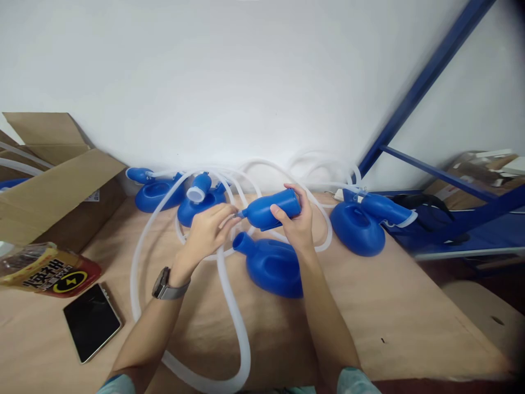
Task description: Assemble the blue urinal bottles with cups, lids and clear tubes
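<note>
My right hand (298, 221) is wrapped around a blue plastic urinal cup (266, 210), held tilted with its narrow nozzle toward the left. At that nozzle, the fingers of my left hand (211, 230) are pinched around the end of a translucent white hose (230, 295); how far the two parts join is hidden. The hose loops down toward me from beneath my left hand. A blue urinal bottle (273, 265) with an open neck lies on the table just below the cup, partly covered by my right forearm.
More blue urinal bottles with cups and coiled hoses stand at the back left (158, 194) and right (357, 227). At left are a cardboard box (61, 186), a drink bottle (53, 271) and a phone (92, 323). A blue metal frame (426, 82) rises at right.
</note>
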A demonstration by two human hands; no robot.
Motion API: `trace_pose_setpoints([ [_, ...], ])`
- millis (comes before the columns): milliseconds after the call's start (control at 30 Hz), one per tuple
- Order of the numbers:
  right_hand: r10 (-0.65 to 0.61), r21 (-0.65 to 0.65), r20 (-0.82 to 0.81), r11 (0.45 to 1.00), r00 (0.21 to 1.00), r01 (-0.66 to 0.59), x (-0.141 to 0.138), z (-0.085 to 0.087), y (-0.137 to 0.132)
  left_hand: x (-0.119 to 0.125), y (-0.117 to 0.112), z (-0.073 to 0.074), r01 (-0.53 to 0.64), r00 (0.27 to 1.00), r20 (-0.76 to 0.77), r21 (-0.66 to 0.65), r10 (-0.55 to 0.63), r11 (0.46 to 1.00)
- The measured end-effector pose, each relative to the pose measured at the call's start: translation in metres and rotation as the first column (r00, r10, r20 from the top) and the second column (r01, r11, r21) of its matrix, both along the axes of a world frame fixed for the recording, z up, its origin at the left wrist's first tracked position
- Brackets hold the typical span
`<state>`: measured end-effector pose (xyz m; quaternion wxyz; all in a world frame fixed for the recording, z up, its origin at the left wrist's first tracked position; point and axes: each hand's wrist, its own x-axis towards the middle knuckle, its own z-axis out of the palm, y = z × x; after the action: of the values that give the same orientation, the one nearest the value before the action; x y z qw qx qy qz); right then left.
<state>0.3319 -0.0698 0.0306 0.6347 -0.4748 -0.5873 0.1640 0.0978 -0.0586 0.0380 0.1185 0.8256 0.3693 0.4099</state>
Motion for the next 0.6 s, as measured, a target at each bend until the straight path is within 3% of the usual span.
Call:
trace_pose_setpoints([
  [100, 0.071, 0.004, 0.057, 0.997, 0.996, -0.071, 0.007, -0.006, 0.004, -0.003, -0.007, -0.002, 0.015, 0.999, 0.033, -0.127, -0.011, 0.992],
  [200, 0.146, -0.017, 0.007, 0.989, 0.989, -0.146, 0.013, -0.013, 0.009, -0.008, -0.005, -0.002, 0.07, 0.992, 0.123, -0.336, -0.03, 0.939],
  [233, 0.164, -0.018, -0.046, 0.986, 0.985, -0.165, 0.014, -0.015, 0.011, -0.011, -0.003, -0.002, 0.128, 0.986, 0.152, -0.417, -0.07, 0.9],
  [300, 0.182, -0.003, -0.17, 0.983, 0.968, -0.186, 0.018, -0.018, 0.013, -0.016, 0.004, -0.003, 0.287, 0.954, 0.243, -0.567, -0.176, 0.772],
  [367, 0.16, 0.019, -0.24, 0.987, 0.958, -0.16, 0.022, -0.017, 0.012, -0.02, 0.009, -0.004, 0.399, 0.915, 0.325, -0.644, -0.239, 0.652],
  [400, 0.145, 0.023, -0.24, 0.989, 0.96, -0.144, 0.023, -0.015, 0.011, -0.022, 0.011, -0.004, 0.412, 0.91, 0.336, -0.656, -0.245, 0.633],
  [600, 0.224, -0.056, -0.074, 0.972, 0.972, -0.228, 0.009, -0.003, -0.002, -0.014, -0.003, -0.003, 0.244, 0.966, 0.221, -0.602, -0.135, 0.76],
])
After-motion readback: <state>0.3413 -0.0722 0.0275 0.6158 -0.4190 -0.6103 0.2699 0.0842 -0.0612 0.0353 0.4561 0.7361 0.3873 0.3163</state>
